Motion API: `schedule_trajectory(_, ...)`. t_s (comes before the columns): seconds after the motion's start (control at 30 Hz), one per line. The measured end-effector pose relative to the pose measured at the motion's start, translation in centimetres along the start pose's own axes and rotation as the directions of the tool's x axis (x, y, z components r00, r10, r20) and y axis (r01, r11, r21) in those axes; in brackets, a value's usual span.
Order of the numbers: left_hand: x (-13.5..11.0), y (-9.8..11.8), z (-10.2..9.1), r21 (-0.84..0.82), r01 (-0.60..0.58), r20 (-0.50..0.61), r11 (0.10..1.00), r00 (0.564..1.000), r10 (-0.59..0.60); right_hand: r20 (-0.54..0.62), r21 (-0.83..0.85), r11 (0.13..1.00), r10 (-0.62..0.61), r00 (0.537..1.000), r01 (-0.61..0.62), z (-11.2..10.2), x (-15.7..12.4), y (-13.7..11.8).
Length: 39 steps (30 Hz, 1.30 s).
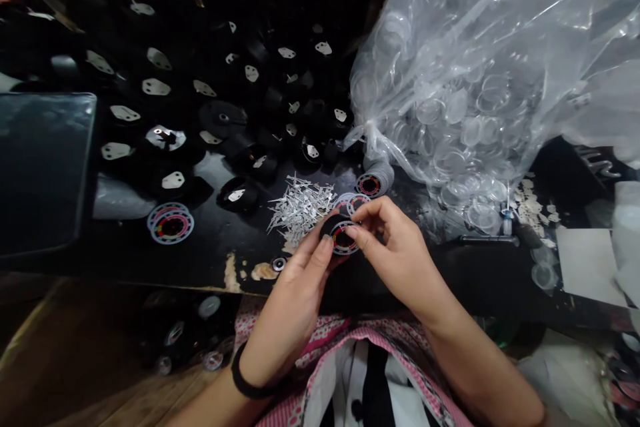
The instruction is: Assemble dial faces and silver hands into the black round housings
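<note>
My left hand (306, 263), with a dark band at the wrist, is closed around a small black round housing (327, 227). A printed dial disc (343, 240), with red and yellow marks on black, lies against the housing's face. The thumb and fingers of my right hand (395, 250) pinch the disc at its right side. Whether the disc is seated inside the housing or only rests on it, I cannot tell. Just beyond my fingers are more loose dial discs (358, 203) and a leaning stack of discs (374, 181). A pile of small white pointers (301, 205) lies left of them.
Many black housings with white metal plates (173, 180) fill the back left. Two dial discs (171, 223) lie at the left, near a dark tray (45, 173). A clear plastic bag (465, 100) of transparent covers bulges at the right. A screwdriver (487, 240) lies before it.
</note>
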<state>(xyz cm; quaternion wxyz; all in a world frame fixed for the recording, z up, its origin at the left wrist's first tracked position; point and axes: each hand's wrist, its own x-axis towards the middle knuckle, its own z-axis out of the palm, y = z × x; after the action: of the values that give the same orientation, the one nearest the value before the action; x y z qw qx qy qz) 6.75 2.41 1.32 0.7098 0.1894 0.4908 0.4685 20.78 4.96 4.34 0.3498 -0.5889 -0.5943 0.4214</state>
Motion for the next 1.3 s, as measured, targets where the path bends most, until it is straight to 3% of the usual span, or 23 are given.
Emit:
schedule_trajectory(0.17,0.2,-0.1,-1.0,0.137,-0.038,0.068,0.990,0.997,0.029,0.053,0.074,0.994,0.078,0.996,-0.082,-0.4,0.0,0.1)
schedule_trajectory(0.37,0.0,-0.2,-1.5,0.163,-0.011,0.128,0.987,0.992,-0.010,0.063,-0.062,0.997,0.058,0.996,-0.054,-0.7,-0.4,0.3)
schedule_trajectory(0.57,-1.3,-0.8,-2.6,0.216,0.022,0.076,0.976,0.996,-0.039,0.209,-0.021,0.993,0.121,0.970,-0.119,-0.2,-2.1,0.9)
schedule_trajectory(0.63,-1.8,-0.5,-3.6,0.291,-0.007,0.030,0.957,1.000,-0.002,0.244,-0.046,0.997,0.074,0.967,-0.065,0.1,-2.0,0.7)
schedule_trajectory(0.7,-2.1,0.1,-4.5,0.299,-0.017,-0.060,0.954,0.998,0.036,0.278,-0.182,0.981,-0.011,0.961,0.064,0.6,-1.1,0.4)
schedule_trajectory(0.77,-2.2,0.8,-5.1,0.176,-0.022,-0.180,0.984,0.982,0.054,0.299,-0.424,0.881,-0.084,0.950,0.212,1.5,0.2,0.3)
schedule_trajectory(0.87,-1.8,1.8,-4.9,-0.057,-0.112,-0.275,0.992,0.957,0.093,0.349,-0.704,0.614,-0.139,0.927,0.357,3.0,2.2,0.3)
schedule_trajectory(0.93,-1.2,2.2,-4.4,-0.130,-0.151,-0.253,0.980,0.961,0.115,0.392,-0.758,0.501,-0.161,0.906,0.418,3.8,3.1,0.3)
schedule_trajectory(1.03,-0.1,2.3,-3.6,-0.163,-0.144,-0.180,0.976,0.977,0.114,0.443,-0.768,0.436,-0.167,0.881,0.469,4.2,3.7,0.3)
schedule_trajectory(1.17,0.6,2.2,-3.0,-0.136,-0.157,-0.145,0.978,0.980,0.137,0.411,-0.778,0.474,-0.114,0.905,0.413,3.1,3.8,0.6)
schedule_trajectory(1.3,0.0,2.1,-2.5,-0.088,-0.205,-0.230,0.975,0.956,0.180,0.299,-0.709,0.654,-0.060,0.952,0.264,1.7,3.3,1.0)
